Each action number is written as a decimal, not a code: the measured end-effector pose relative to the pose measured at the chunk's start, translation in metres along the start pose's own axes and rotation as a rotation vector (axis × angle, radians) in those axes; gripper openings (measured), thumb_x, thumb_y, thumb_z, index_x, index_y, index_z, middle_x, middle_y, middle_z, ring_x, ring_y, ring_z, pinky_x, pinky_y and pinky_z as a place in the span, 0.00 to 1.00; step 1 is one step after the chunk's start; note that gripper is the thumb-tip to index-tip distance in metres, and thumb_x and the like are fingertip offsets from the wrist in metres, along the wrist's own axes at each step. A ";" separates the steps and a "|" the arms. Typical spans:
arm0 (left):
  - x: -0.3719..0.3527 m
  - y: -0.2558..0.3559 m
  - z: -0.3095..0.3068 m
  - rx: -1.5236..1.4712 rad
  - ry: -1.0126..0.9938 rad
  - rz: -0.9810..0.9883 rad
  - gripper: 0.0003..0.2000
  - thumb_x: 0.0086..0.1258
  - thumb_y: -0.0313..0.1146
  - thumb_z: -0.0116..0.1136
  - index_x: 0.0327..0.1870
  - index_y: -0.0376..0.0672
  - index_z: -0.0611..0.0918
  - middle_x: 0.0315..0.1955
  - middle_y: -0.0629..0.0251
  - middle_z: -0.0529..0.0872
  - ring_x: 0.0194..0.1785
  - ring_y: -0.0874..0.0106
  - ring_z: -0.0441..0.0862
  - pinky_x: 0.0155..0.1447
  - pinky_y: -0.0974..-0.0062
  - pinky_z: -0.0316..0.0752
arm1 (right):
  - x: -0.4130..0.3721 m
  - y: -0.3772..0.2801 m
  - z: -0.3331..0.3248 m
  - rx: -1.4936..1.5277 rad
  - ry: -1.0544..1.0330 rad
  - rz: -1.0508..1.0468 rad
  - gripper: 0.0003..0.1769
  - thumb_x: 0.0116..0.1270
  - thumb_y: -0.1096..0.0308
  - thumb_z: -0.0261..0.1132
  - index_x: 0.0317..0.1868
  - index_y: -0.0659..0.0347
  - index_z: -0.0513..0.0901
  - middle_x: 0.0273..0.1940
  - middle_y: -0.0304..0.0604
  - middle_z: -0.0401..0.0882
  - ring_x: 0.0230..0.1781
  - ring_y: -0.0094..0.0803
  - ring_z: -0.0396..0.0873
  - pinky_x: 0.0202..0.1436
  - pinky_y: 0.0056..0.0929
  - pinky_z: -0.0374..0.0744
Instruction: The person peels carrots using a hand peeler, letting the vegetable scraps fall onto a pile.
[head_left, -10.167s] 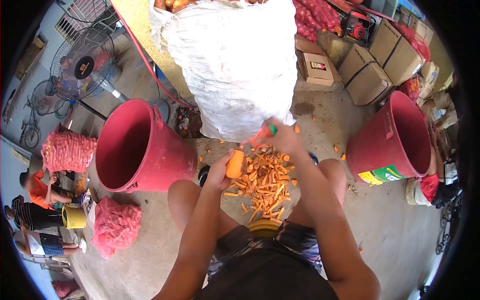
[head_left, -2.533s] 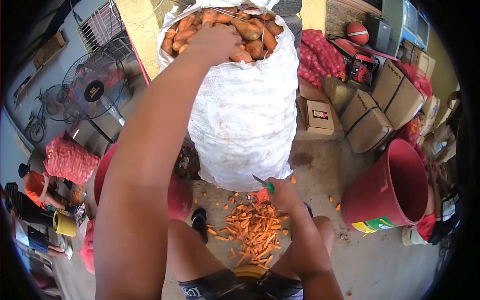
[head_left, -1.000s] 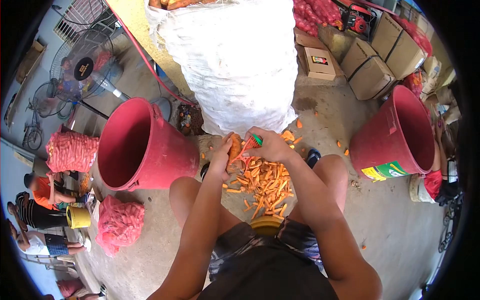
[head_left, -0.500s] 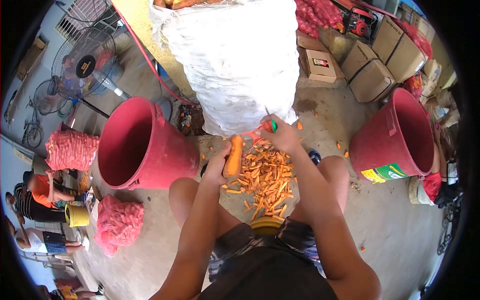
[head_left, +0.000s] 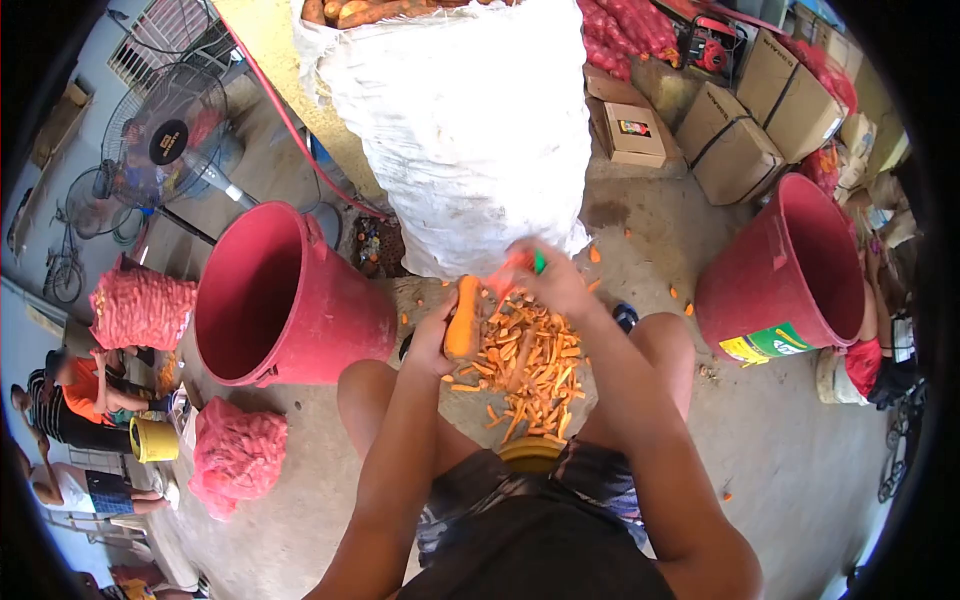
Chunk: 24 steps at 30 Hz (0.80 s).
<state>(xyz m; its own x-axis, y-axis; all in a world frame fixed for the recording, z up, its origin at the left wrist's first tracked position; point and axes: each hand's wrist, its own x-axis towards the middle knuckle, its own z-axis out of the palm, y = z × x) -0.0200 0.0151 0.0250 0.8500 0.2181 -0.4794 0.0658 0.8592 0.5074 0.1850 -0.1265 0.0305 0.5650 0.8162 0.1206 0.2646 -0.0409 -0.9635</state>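
My left hand [head_left: 434,338] is wrapped around a thick orange carrot [head_left: 462,322], held upright with its side toward the other hand. A red and green peeler [head_left: 514,270] is in my right hand [head_left: 558,282], close to the carrot's upper end. Motion blurs this hand and the tool, and its fingers partly cover the handle. Below both hands, between my knees, a heap of carrot peelings [head_left: 530,365] lies on the concrete floor.
A tall white sack [head_left: 470,140] with carrots at its top stands right ahead. One red bin [head_left: 340,310] is at left, another red bin [head_left: 740,290] at right. Filled pink mesh bags [head_left: 238,450], a fan [head_left: 165,140], cardboard boxes [head_left: 725,150] and people [head_left: 85,385] are farther off.
The right hand and peeler have shifted slightly left toward the carrot. The carrot is turned a little in the left hand, showing more bright orange surface. The view has tilted slightly.
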 end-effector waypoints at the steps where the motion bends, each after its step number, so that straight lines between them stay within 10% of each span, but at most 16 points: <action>1: 0.002 0.000 0.005 -0.077 0.044 0.015 0.21 0.86 0.50 0.54 0.65 0.44 0.81 0.48 0.60 0.90 0.38 0.65 0.89 0.41 0.62 0.87 | -0.009 -0.013 0.011 -0.003 -0.003 -0.002 0.21 0.70 0.63 0.78 0.58 0.60 0.83 0.44 0.43 0.88 0.45 0.29 0.85 0.52 0.34 0.83; 3: 0.005 -0.001 0.003 -0.149 0.088 0.023 0.21 0.86 0.50 0.54 0.65 0.43 0.81 0.47 0.60 0.90 0.37 0.64 0.89 0.39 0.61 0.86 | -0.024 -0.032 0.023 -0.143 -0.176 -0.319 0.22 0.70 0.65 0.77 0.60 0.59 0.83 0.47 0.43 0.89 0.48 0.29 0.86 0.55 0.34 0.83; 7: -0.007 -0.004 0.005 0.099 0.020 -0.070 0.20 0.86 0.51 0.53 0.64 0.45 0.82 0.46 0.64 0.90 0.36 0.67 0.89 0.36 0.64 0.86 | 0.004 -0.016 -0.020 -0.097 -0.014 0.162 0.23 0.66 0.67 0.81 0.58 0.58 0.84 0.49 0.41 0.87 0.48 0.25 0.83 0.53 0.32 0.83; 11: -0.003 -0.002 -0.001 0.085 -0.064 -0.034 0.20 0.86 0.51 0.53 0.65 0.46 0.82 0.46 0.64 0.90 0.38 0.69 0.89 0.36 0.67 0.86 | 0.014 0.006 -0.022 0.028 0.094 0.146 0.23 0.68 0.63 0.79 0.60 0.60 0.84 0.47 0.43 0.88 0.47 0.29 0.84 0.55 0.34 0.83; 16: 0.007 -0.004 0.002 -0.048 0.092 0.029 0.21 0.85 0.51 0.53 0.64 0.44 0.81 0.44 0.62 0.89 0.38 0.63 0.88 0.40 0.61 0.85 | -0.028 -0.035 0.021 -0.114 -0.188 -0.386 0.21 0.71 0.64 0.77 0.60 0.61 0.83 0.43 0.44 0.88 0.44 0.31 0.84 0.53 0.34 0.83; 19: -0.008 -0.005 0.009 0.061 0.057 -0.040 0.21 0.85 0.50 0.54 0.65 0.44 0.81 0.46 0.61 0.89 0.40 0.63 0.89 0.43 0.60 0.87 | -0.002 -0.023 -0.017 -0.128 0.015 0.069 0.21 0.71 0.64 0.77 0.60 0.61 0.83 0.48 0.46 0.88 0.49 0.31 0.85 0.57 0.36 0.83; 24: 0.003 -0.001 -0.003 0.035 -0.016 -0.037 0.23 0.83 0.51 0.56 0.68 0.46 0.80 0.47 0.61 0.88 0.41 0.65 0.89 0.44 0.63 0.87 | -0.016 -0.026 0.001 -0.076 -0.006 -0.064 0.21 0.70 0.66 0.77 0.60 0.60 0.83 0.47 0.47 0.88 0.46 0.33 0.85 0.54 0.35 0.83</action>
<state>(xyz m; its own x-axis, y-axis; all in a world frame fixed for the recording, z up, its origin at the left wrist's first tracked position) -0.0195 0.0162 0.0210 0.8547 0.1791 -0.4873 0.1152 0.8497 0.5145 0.1685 -0.1377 0.0531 0.5406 0.8220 0.1792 0.3583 -0.0322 -0.9330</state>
